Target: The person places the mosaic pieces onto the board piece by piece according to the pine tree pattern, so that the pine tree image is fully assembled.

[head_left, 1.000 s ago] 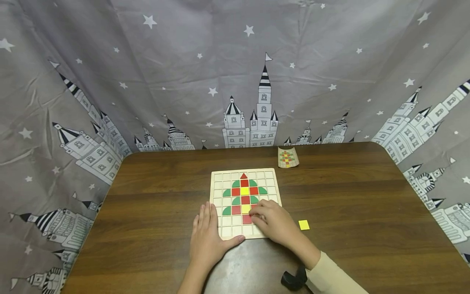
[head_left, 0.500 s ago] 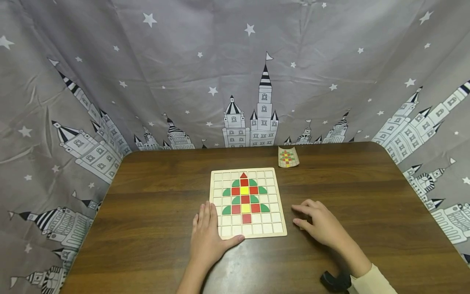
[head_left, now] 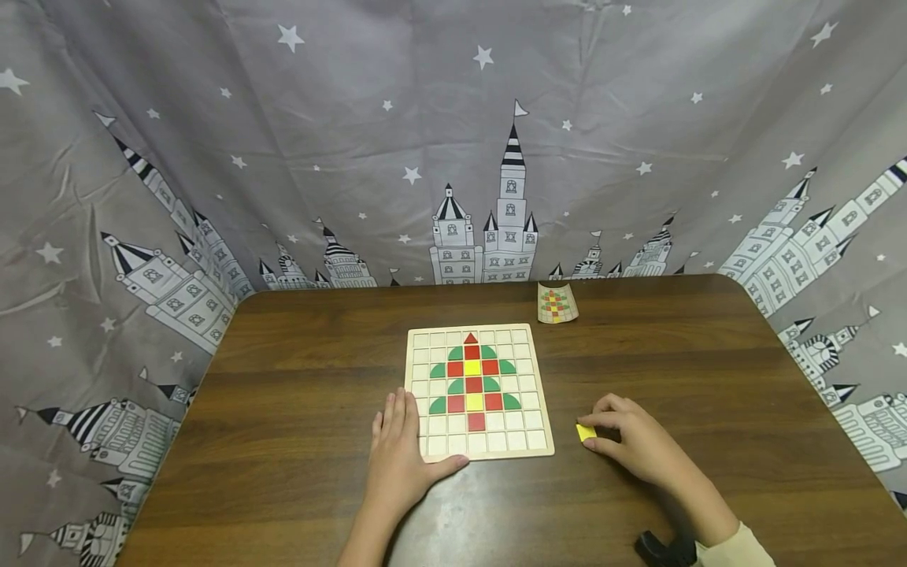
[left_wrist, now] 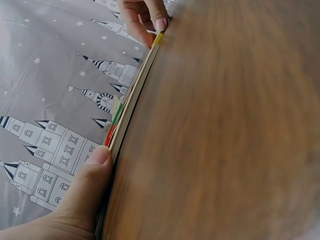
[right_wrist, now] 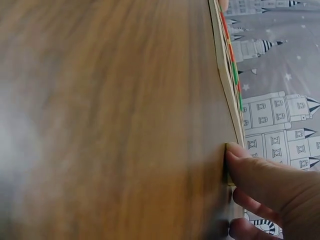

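Note:
A square wooden grid board lies on the table, bearing a tree-like pattern of red, green and yellow tiles. At its near-left corner rests my left hand, fingers straight along the left edge and thumb on the front rim. To the right of the board, my right hand pinches a yellow square tile between thumb and fingers, at the table surface. The left wrist view shows the tile edge-on in those fingers. In the right wrist view the thumb covers most of it.
A curled pattern card with a similar tree design lies near the far edge of the brown wooden table. Behind the table hangs a grey curtain printed with castles and stars. A black strap-like object is by the right wrist.
My right hand has left the board, where a green piece now shows at the pattern's lower right, and moved right to pinch the yellow tile. My left hand has stayed put.

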`<state>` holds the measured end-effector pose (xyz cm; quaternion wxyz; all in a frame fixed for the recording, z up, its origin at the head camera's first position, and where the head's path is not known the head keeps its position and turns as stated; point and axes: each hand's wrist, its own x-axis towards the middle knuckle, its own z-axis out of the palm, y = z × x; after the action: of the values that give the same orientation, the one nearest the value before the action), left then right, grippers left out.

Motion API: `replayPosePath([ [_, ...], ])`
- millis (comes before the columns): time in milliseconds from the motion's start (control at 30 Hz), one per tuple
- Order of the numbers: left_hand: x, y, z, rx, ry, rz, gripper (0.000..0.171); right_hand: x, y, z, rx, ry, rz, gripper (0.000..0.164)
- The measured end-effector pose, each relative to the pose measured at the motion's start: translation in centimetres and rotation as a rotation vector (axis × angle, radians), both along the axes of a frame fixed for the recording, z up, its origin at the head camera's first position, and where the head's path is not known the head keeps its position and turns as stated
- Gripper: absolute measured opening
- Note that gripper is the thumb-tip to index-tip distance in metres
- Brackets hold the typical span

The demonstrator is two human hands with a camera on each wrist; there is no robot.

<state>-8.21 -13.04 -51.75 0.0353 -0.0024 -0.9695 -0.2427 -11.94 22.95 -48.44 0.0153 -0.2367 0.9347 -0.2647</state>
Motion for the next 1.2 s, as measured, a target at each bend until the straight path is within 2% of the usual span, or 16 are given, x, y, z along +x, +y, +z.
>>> replayPosePath([
  [233, 0.0, -0.1, 0.0, 0.016, -0.003, -0.005, 0.136, -0.3, -0.3, 0.1, -0.073, -0.02, -0.005, 0.022],
  [600, 0.0, -0.2, 0.1, 0.031, -0.006, -0.011, 0.134, -1.0, -1.6, 0.2, -0.119, -0.088, -0.054, 0.009],
  [867, 0.0, -0.5, 0.1, 0.059, -0.019, -0.023, 0.132, -1.6, -5.2, 0.8, -0.18, -0.112, -0.064, 0.008],
  [1200, 0.0, -0.6, 0.3, 0.07, -0.043, -0.027, 0.131, -1.4, -10.7, 0.7, -0.188, -0.103, 0.031, 0.007],
])
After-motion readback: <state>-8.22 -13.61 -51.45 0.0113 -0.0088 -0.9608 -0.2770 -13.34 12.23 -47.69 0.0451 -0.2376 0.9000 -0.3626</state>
